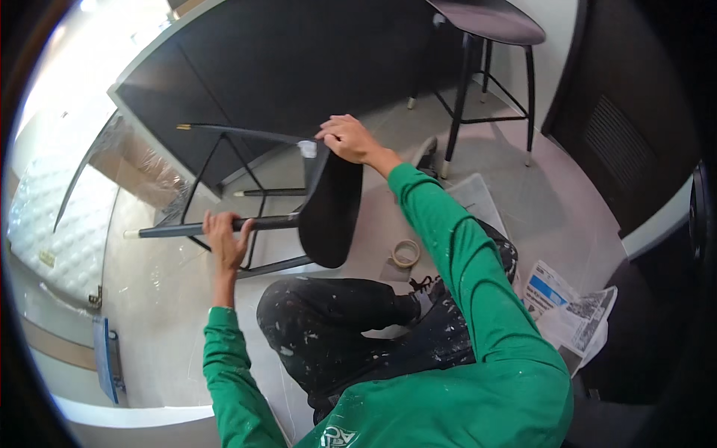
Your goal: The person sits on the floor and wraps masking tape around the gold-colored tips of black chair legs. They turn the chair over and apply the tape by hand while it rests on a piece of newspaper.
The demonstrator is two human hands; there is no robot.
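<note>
A black bar stool (pixel 334 213) lies tipped over in front of me, its seat toward the middle and its legs pointing left. My left hand (pixel 224 237) is closed around one of the legs, with the thumb toward the seat. At the far edge of the seat is my right hand (pixel 348 140), its fingers bent over the rim. Beside those fingers, a small white patch (pixel 307 149) sits where a leg meets the seat. The leg ends have pale tips.
Another bar stool (pixel 493 24) stands upright at the back right. A roll of masking tape (pixel 405 263) lies by my foot, with newspaper (pixel 571 313) to the right. Behind the tipped stool rises a dark panel (pixel 276 67). Plastic-wrapped cardboard (pixel 142 175) stands on the left.
</note>
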